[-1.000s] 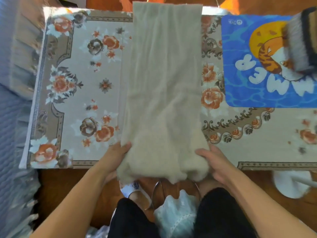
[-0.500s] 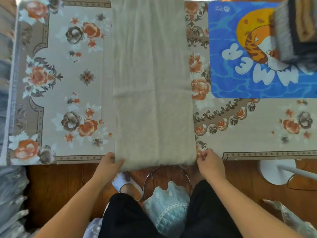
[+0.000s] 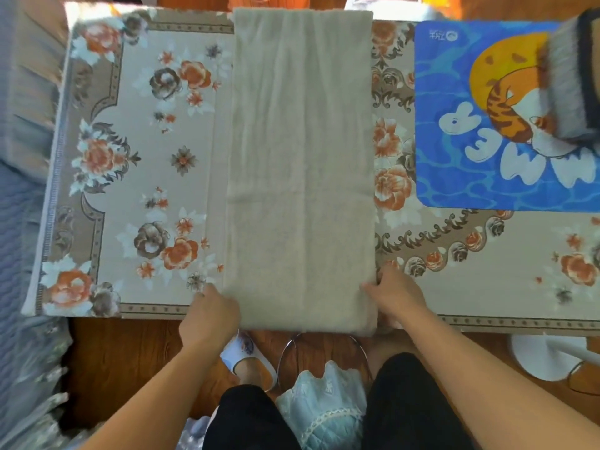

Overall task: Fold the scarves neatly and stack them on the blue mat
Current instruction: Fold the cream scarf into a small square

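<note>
beige scarf point(image 3: 300, 177) lies lengthwise on the floral tablecloth point(image 3: 136, 157), near end at table edge. looks soft, light, floppy; best taken by corners. left hand point(image 3: 212, 315) & right hand point(image 3: 397, 295) pinch the near corners. blue mat point(image 3: 454, 164) to the right w/ folded striped scarf point(image 3: 571, 82).

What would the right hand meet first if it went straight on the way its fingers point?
The right hand points left, its fingers already on the beige scarf at the near corner, so it would likely just slide further over the scarf.
</note>
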{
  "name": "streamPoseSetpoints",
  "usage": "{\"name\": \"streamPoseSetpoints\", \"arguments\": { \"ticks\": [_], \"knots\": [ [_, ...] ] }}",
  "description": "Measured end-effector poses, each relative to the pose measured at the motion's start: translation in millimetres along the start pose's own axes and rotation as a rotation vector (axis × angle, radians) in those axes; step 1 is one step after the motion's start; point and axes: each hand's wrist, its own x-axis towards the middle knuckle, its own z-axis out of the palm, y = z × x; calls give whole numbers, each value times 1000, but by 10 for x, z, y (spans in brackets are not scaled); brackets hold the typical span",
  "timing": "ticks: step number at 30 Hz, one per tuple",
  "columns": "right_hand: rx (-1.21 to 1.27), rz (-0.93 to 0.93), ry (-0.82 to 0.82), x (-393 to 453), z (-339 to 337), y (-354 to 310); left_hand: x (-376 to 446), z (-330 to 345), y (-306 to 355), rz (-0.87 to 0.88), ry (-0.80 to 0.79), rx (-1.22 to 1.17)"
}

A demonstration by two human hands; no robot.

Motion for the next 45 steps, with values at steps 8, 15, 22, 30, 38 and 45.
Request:
{"name": "streamPoseSetpoints", "arguments": {
  "ticks": [8,15,22,30,38,45],
  "knots": [
    [408,-23,41,759,-848,-675,535,-509,827,-30,168,-260],
    [119,-211,249,1380,-1712,-1371,1015,-849,1862,642,363,185],
    [13,-477,538,2456,-2646,-2379,2480,-1746,3103,635,672,-62],
    [-115,-355,445,3156,-3147,-2886,3431,-2754,3667,579,533,317],
    [154,-434,631,3052,-2959,-2713,3094,-2769,3754,587,418,99],
    [313,-398,836,2224,-3932,-3054,2486,-3734,4068,675,706,-39]
  ]
}}
